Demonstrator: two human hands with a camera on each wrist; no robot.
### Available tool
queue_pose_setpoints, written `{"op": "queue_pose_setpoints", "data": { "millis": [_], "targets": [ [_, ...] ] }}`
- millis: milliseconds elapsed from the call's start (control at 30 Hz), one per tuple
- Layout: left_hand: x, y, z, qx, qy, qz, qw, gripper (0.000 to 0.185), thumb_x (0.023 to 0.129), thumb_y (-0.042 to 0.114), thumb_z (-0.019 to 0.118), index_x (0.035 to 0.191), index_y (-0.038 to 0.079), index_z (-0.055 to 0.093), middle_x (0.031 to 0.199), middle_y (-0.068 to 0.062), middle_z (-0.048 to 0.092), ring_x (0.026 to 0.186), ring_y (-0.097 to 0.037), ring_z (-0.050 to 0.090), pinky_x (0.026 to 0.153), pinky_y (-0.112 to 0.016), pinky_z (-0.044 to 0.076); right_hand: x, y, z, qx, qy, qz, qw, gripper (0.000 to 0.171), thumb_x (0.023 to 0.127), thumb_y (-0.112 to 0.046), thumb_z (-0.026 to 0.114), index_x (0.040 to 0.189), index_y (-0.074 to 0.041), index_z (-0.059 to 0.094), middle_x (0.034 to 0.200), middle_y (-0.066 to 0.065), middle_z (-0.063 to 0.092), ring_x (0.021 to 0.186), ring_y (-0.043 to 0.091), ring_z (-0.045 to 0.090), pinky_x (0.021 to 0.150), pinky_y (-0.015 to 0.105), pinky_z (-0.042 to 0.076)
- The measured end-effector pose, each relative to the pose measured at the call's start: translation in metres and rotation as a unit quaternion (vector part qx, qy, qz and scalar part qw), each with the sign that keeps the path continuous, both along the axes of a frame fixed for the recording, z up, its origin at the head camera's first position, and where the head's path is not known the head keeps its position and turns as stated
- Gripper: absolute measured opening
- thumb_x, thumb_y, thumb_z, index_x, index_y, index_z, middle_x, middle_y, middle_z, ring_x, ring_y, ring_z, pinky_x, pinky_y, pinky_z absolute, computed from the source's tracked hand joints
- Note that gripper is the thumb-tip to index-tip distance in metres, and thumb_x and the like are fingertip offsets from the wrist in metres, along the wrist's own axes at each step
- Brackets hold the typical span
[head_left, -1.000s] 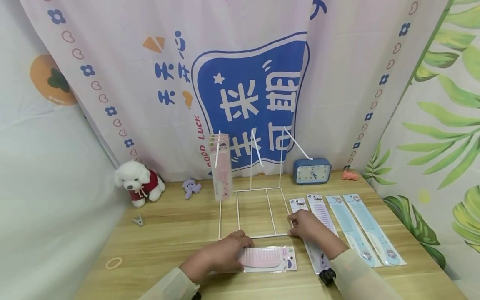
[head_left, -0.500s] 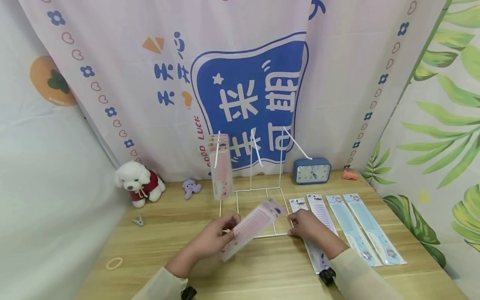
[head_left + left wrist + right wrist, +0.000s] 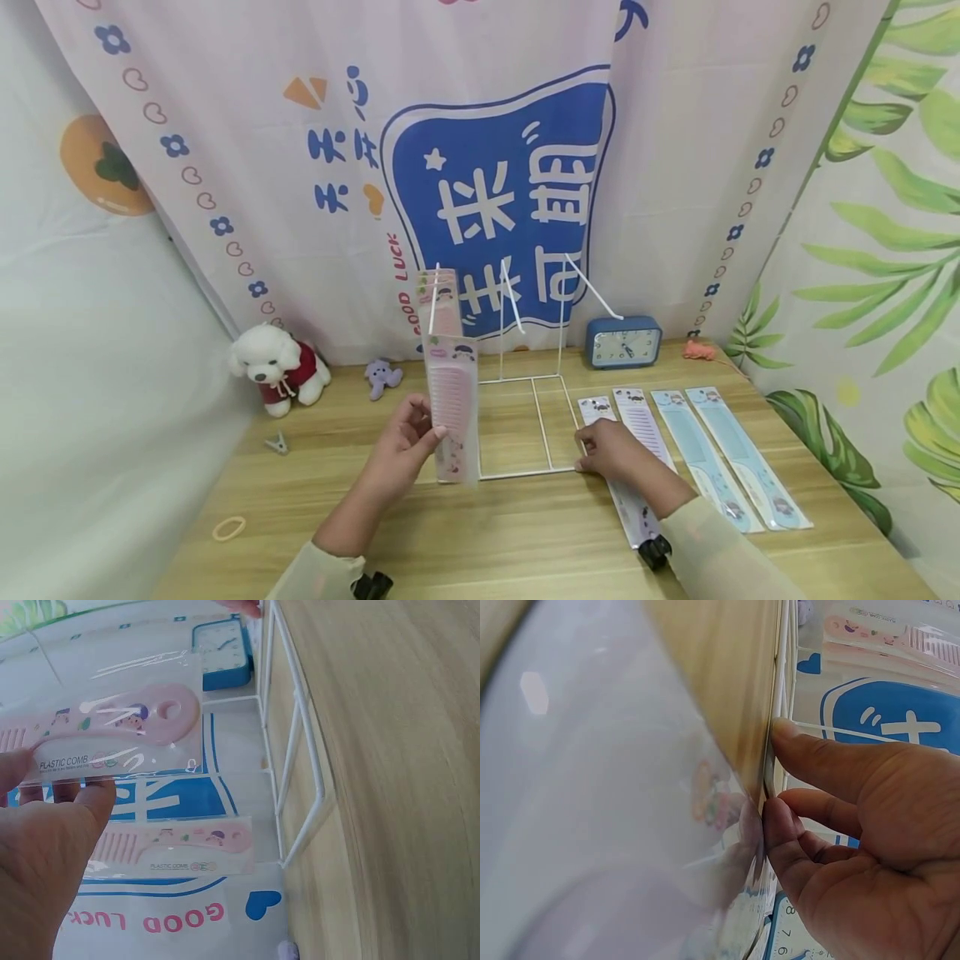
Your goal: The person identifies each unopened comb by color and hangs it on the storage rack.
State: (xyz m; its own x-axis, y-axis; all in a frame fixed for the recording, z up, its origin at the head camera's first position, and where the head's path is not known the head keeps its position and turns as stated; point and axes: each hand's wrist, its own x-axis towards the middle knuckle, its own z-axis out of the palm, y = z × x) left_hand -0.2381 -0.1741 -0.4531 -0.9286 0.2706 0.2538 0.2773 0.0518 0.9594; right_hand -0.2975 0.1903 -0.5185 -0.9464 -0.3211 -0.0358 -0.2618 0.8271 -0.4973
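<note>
In the head view my left hand (image 3: 401, 446) pinches a pink comb in a clear packet (image 3: 454, 400), held upright before the rack's left hook. The left wrist view shows this packaged comb (image 3: 112, 727) between thumb and fingers, its handle with a hole toward the far end. Behind it, several pink packaged combs (image 3: 447, 312) hang on that hook. The white wire rack (image 3: 525, 474) stands on the table; its middle and right hooks are bare. My right hand (image 3: 611, 450) grips the front right corner of its base, with a purple packaged comb (image 3: 597, 407) partly hidden under the forearm.
Right of the rack lie another purple packaged comb (image 3: 641, 417) and two blue ones, one a blue packaged comb (image 3: 738, 446). A blue clock (image 3: 624, 342), white toy dog (image 3: 273, 362), small purple toy (image 3: 383, 377), clip (image 3: 277, 442) and hair tie (image 3: 228, 527) surround it.
The left hand has lifted the pink packaged comb off the table, turned it upright and brought it up and left to the left hook. The right hand stays on the rack.
</note>
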Motion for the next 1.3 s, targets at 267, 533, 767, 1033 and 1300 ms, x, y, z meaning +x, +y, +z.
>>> {"op": "queue_pose_setpoints", "data": {
  "millis": [267, 533, 767, 1033, 1300],
  "targets": [
    [0.000, 0.001, -0.001, 0.025, 0.017, 0.044, 0.9986, 0.024, 0.106, -0.006, 0.060, 0.124, -0.004, 0.044, 0.127, -0.009, 0.066, 0.115, -0.012, 0.068, 0.094, -0.027, 0.063, 0.001, 0.000, 0.000, -0.004, -0.005, -0.003, 1.000, 0.048, 0.086, -0.014, 0.093, 0.071, -0.014, 0.047, 0.066, -0.005, 0.039, 0.065, 0.013, 0.040, 0.063, 0.027, 0.029],
    [-0.001, 0.000, -0.004, 0.048, 0.007, 0.062, 0.9969, 0.026, 0.105, -0.009, 0.060, 0.125, -0.007, 0.042, 0.126, -0.008, 0.065, 0.114, -0.011, 0.069, 0.092, -0.028, 0.064, 0.001, -0.001, 0.003, -0.006, -0.002, -0.003, 1.000, 0.045, 0.086, -0.013, 0.092, 0.071, -0.010, 0.050, 0.065, -0.005, 0.039, 0.065, 0.013, 0.040, 0.063, 0.027, 0.029],
    [-0.001, 0.000, -0.005, 0.045, -0.003, 0.071, 0.9965, 0.028, 0.106, -0.008, 0.060, 0.128, -0.007, 0.043, 0.127, -0.017, 0.064, 0.113, -0.012, 0.069, 0.092, -0.027, 0.064, 0.001, -0.001, 0.002, -0.004, -0.008, -0.006, 1.000, 0.046, 0.087, -0.014, 0.092, 0.071, -0.011, 0.049, 0.066, -0.005, 0.039, 0.065, 0.013, 0.040, 0.063, 0.027, 0.029],
    [-0.007, -0.001, -0.005, 0.027, -0.038, 0.103, 0.9936, 0.030, 0.107, -0.005, 0.062, 0.133, 0.001, 0.047, 0.129, -0.017, 0.064, 0.116, -0.015, 0.069, 0.095, -0.028, 0.064, 0.001, -0.001, 0.002, -0.006, -0.007, -0.002, 1.000, 0.048, 0.087, -0.014, 0.092, 0.070, -0.013, 0.048, 0.065, -0.005, 0.039, 0.065, 0.013, 0.039, 0.062, 0.026, 0.029],
    [-0.026, 0.001, 0.001, 0.004, -0.045, 0.158, 0.9865, 0.035, 0.108, -0.002, 0.063, 0.139, 0.003, 0.048, 0.133, -0.021, 0.062, 0.116, -0.022, 0.069, 0.091, -0.020, 0.061, 0.000, -0.001, 0.002, -0.001, -0.012, -0.008, 1.000, 0.047, 0.087, -0.015, 0.093, 0.071, -0.014, 0.049, 0.067, -0.005, 0.040, 0.066, 0.013, 0.040, 0.063, 0.027, 0.030]
  ]
}}
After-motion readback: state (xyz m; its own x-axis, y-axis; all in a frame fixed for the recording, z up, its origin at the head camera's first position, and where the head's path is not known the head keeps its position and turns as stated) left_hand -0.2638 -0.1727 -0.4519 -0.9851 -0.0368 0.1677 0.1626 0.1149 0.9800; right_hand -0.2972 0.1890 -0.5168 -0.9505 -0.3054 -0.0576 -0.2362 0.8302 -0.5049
